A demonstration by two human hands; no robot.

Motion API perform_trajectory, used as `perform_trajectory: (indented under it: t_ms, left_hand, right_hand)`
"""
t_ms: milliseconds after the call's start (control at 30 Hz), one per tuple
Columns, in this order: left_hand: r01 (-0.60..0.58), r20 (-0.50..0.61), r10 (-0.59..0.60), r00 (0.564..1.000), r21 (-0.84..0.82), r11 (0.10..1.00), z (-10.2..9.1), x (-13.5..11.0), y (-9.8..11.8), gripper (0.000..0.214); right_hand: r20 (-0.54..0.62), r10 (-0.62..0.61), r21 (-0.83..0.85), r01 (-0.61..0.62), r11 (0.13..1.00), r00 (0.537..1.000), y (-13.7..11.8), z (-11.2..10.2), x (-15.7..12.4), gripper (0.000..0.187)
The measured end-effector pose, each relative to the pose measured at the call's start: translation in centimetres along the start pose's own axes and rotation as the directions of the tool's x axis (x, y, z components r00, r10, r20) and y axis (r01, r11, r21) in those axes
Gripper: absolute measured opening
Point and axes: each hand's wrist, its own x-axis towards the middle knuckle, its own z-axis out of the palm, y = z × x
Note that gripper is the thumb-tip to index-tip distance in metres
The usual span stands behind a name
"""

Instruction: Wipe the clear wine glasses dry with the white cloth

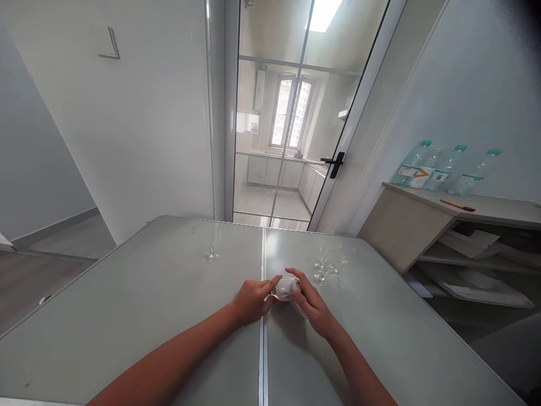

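Note:
My left hand (253,299) is closed, thumb and fingers pinching the left end of a small stemmed glass (285,289) held low over the table. My right hand (313,307) curls around the other end and presses a thin white cloth or tissue (297,287) against it. Fingers and white material hide much of the glass, so its exact outline is unclear. Just beyond my right hand, several clear stemmed glasses (321,277) stand upright in a group. Another stemmed glass (213,256) stands alone farther left.
The grey table (177,299) has a pale metal seam (263,349) down its middle. At right, a wooden shelf unit (406,225) bears several plastic bottles (442,172) and a brush-like stick (457,205). A glazed door (279,186) stands behind the table.

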Motion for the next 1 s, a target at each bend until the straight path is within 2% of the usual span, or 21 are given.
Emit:
perform_trajectory:
  t_ms: [133, 267, 400, 533, 700, 800, 900, 1000]
  left_hand:
    - [0.083, 0.034, -0.08, 0.996, -0.094, 0.992, -0.3, 0.3, 0.3, 0.052]
    - [0.147, 0.061, -0.138, 0.989, -0.185, 0.972, -0.4, 0.4, 0.4, 0.053]
    - [0.154, 0.047, -0.149, 0.988, -0.144, 0.977, -0.3, 0.5, 0.2, 0.054]
    - [0.144, 0.043, -0.14, 0.989, -0.116, 0.983, -0.5, 0.6, 0.1, 0.05]
    - [0.193, 0.127, -0.169, 0.977, -0.212, 0.958, -0.7, 0.7, 0.2, 0.055]
    - [0.22, 0.143, -0.19, 0.971, -0.244, 0.944, -0.6, 0.6, 0.3, 0.056]
    - [0.215, 0.118, -0.194, 0.974, -0.204, 0.955, -0.3, 0.6, 0.2, 0.057]
    - [0.198, 0.08, -0.188, 0.979, -0.142, 0.97, -0.2, 0.5, 0.1, 0.055]
  right_hand:
    - [0.056, -0.089, -0.15, 0.096, 0.984, 0.994, -0.1, -0.2, 0.1, 0.042]
    - [0.003, -0.14, -0.248, 0.136, 0.959, 0.99, 0.5, 0.4, 0.3, 0.04]
    - [-0.111, -0.014, -0.119, 0.001, 0.993, 0.994, 1.0, 0.6, 0.3, 0.042]
    - [-0.045, 0.006, 0.025, -0.005, 1.0, 0.999, 0.6, 0.1, 0.2, 0.052]
    - [0.04, -0.081, -0.067, 0.084, 0.994, 0.996, 0.2, 0.1, 0.2, 0.042]
    - [-0.006, -0.112, -0.144, 0.11, 0.984, 0.994, 0.6, 0.5, 0.3, 0.036]
    - [-0.11, -0.033, -0.133, 0.018, 0.991, 0.993, 1.0, 0.8, 0.4, 0.038]
    - [-0.113, 0.04, -0.011, -0.042, 0.999, 0.993, 0.9, 0.8, 0.5, 0.048]
